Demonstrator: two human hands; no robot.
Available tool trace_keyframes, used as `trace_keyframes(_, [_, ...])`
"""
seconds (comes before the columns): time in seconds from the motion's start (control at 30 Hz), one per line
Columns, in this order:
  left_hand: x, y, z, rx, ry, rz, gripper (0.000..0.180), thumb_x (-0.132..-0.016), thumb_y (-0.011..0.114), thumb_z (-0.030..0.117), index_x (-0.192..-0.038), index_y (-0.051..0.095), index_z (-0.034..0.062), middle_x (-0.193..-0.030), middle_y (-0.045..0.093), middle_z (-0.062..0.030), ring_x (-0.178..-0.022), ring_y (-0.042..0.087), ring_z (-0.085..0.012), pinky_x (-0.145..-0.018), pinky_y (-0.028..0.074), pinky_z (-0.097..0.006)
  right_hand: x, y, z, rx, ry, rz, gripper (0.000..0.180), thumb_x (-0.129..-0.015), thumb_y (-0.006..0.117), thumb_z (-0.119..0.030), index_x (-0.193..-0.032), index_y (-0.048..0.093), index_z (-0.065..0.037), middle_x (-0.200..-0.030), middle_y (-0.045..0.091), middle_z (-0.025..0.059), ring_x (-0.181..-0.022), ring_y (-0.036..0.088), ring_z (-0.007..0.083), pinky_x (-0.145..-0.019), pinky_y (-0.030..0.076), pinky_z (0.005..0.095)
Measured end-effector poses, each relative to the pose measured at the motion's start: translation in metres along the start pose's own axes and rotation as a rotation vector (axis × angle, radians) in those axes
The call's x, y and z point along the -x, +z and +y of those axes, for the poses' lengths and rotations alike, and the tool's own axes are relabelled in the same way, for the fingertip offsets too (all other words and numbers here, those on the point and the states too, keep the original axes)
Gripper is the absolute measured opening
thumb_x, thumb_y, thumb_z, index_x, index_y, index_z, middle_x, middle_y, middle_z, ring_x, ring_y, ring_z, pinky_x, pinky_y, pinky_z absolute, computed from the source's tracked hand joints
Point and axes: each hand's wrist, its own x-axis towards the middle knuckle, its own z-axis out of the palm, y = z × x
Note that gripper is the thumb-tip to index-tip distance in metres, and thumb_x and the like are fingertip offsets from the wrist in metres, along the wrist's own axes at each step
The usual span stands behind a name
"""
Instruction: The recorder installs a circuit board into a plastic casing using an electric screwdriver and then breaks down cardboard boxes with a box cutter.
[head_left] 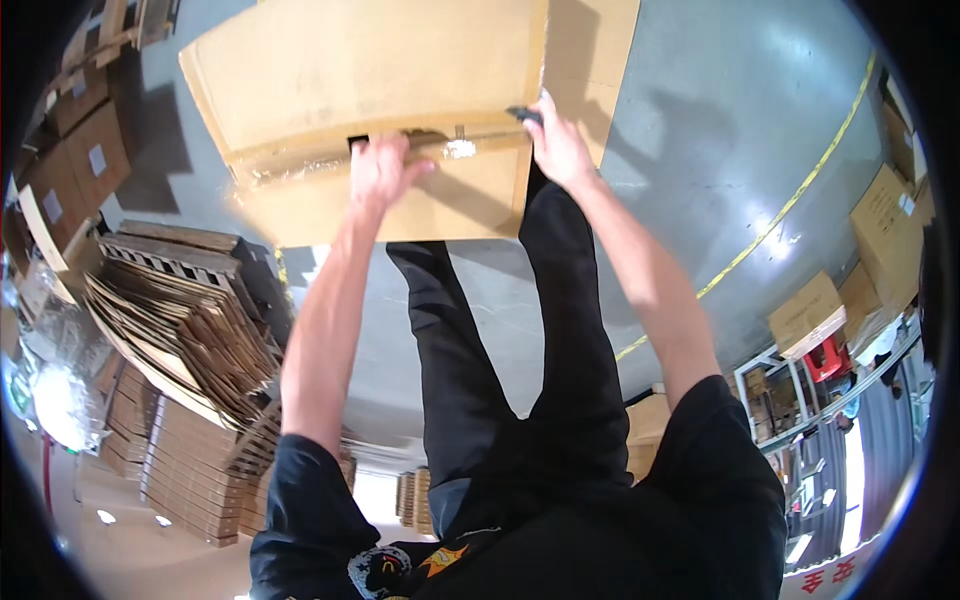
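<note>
A large brown cardboard box (370,70) stands in front of my legs, with clear tape along its top seam. The seam is parted in the middle, leaving a dark gap (425,136) between the flaps. My left hand (380,172) hooks its fingers over the edge of the near flap (465,200) at this gap, its thumb out to the right. At the box's right end, my right hand (558,145) is closed around a small black tool (524,115) that looks like a box cutter. The tool's tip points left, just above the seam; its blade is too small to make out.
Flattened cardboard sheets (185,335) and a wooden pallet (190,255) lie to the left, with stacked cartons (190,465) nearby. A yellow floor line (770,225) runs along the right. Beyond it are more boxes (805,312) and a metal rack (790,400).
</note>
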Motion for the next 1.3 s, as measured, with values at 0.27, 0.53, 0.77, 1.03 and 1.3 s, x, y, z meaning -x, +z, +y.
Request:
trace_keyframes(0.27, [0.097,-0.042,0.035,0.121,0.095,0.104,0.023,-0.071,0.067,0.014,-0.065,0.047,0.0029,-0.07,0.051,-0.0133,-0.07,0.054,-0.0345,-0.06,0.044,-0.042,0.009,-0.021,-0.012,0.337,0.141,-0.649,0.022,-0.089,0.051,-0.016,-0.106,0.039,-0.008,-0.097,0.062,0.0229,-0.092,0.059,0.0409,-0.074,0.046,0.0511])
trace_keyframes(0.53, [0.183,-0.01,-0.001,0.615,-0.258,-0.569,0.066,-0.078,0.065,0.052,-0.123,0.051,0.0046,-0.094,0.063,-0.0137,-0.094,0.06,-0.0268,-0.081,0.048,-0.04,0.044,0.005,0.038,-0.195,0.293,-0.088,0.037,-0.094,0.048,-0.03,-0.118,0.04,-0.004,-0.116,0.054,0.024,-0.111,0.052,0.0371,-0.094,0.041,0.0429])
trace_keyframes(0.77, [-0.047,-0.023,-0.05,2.027,-0.73,0.241,0.081,-0.091,0.053,0.028,-0.144,-0.004,0.0046,-0.149,0.011,-0.019,-0.136,0.02,-0.0298,-0.109,0.026,-0.043,-0.012,0.028,0.018,-0.057,0.139,-0.228,0.037,-0.089,0.053,-0.014,-0.121,0.045,0.001,-0.117,0.054,0.0247,-0.111,0.051,0.0406,-0.095,0.041,0.0425])
trace_keyframes(1.03, [-0.008,-0.008,-0.02,2.403,-0.792,0.542,0.024,-0.085,0.064,0.024,-0.096,0.053,0.0069,-0.083,0.05,-0.0027,-0.075,0.043,-0.0136,-0.067,0.038,-0.029,-0.069,-0.047,0.01,-0.061,0.497,-0.838,0.024,-0.094,0.05,-0.026,-0.081,0.05,-0.006,-0.064,0.044,-0.003,-0.051,0.042,0.0071,-0.045,0.035,0.0262])
trace_keyframes(1.3, [-0.028,-0.019,-0.023,2.323,-0.762,0.62,0.019,-0.082,0.066,0.013,-0.091,0.05,0.0119,-0.074,0.05,0.0013,-0.066,0.044,-0.0087,-0.065,0.042,-0.026,-0.171,-0.163,-0.113,-0.561,0.273,-0.094,0.039,-0.098,0.041,-0.04,-0.089,0.051,-0.004,-0.068,0.037,-0.0026,-0.058,0.033,0.0078,-0.054,0.032,0.0233])
